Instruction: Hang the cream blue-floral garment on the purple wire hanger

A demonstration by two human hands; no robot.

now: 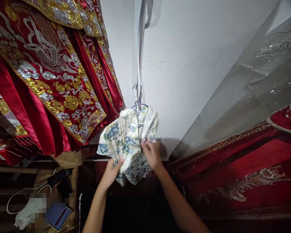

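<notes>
A white blouse with a blue flower print (129, 139) hangs on a purple hanger (139, 105) in front of the wall. My left hand (113, 171) grips the lower left part of the cloth, thumb on the front and fingers behind it. On the other side, my right hand (151, 153) has its fingers bent together at the front opening edge, pinching the cloth there. The blouse's lower edge is bunched and hangs between the two wrists.
Red embroidered garments (70, 94) with gold and silver sequins hang at the left. A white strap (140, 48) runs down the wall to the hanger. A phone (60, 218) lies on a bamboo seat (74, 184) at lower left. Red beaded fabric (252, 181) fills the right.
</notes>
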